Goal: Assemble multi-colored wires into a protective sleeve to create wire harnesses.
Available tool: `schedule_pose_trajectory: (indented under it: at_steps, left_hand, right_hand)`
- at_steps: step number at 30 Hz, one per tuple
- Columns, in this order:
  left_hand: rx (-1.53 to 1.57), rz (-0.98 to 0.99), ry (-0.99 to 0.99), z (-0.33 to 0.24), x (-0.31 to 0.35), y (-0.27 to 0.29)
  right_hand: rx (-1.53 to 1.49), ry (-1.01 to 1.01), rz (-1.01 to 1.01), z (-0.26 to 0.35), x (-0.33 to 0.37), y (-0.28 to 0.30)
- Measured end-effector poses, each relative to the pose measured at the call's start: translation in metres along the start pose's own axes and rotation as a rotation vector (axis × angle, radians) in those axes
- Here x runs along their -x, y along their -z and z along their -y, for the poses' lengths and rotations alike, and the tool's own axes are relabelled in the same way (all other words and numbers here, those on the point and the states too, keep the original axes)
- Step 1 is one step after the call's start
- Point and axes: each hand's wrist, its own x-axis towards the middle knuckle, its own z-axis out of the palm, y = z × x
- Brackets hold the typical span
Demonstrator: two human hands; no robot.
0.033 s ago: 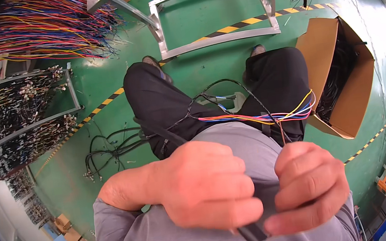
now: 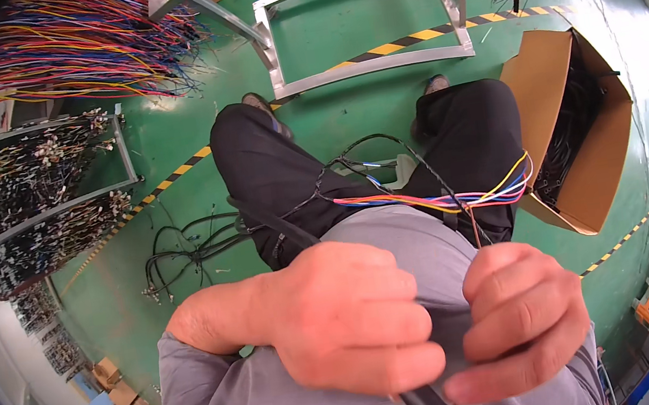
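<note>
My left hand (image 2: 356,317) is closed in front of my grey shirt, wrapped around a flat black tube (image 2: 425,404). One end of the tube sticks out below the fingers, and its other part (image 2: 287,228) runs up over my left thigh. Beside it my right hand (image 2: 524,319) is curled, its fingertips near the tube. A thin dark brown wire (image 2: 474,225) runs down into the top of this fist; its grip inside is hidden. Across my lap lies a wire harness (image 2: 373,138) in black wrap, with loose red, yellow, white and blue wires (image 2: 455,200).
An open cardboard box (image 2: 552,91) of black cables stands at my right. Ahead is a metal frame (image 2: 373,73). Black cables (image 2: 192,253) lie on the green floor at left, near racks of connectors (image 2: 33,171). Bundled coloured wires (image 2: 82,46) hang at far left.
</note>
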Motion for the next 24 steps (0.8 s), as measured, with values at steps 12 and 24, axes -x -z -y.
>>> schedule_pose_trajectory:
  at_steps: [12, 24]
  left_hand:
    - [0.16, -0.167, -0.048, -0.007, -0.012, -0.009]
    - [0.04, -0.16, -0.184, -0.009, -0.025, 0.003]
  right_hand:
    - [-0.289, -0.116, 0.05, 0.005, -0.029, -0.01]
    - [-0.139, -0.115, 0.055, 0.018, -0.039, -0.016]
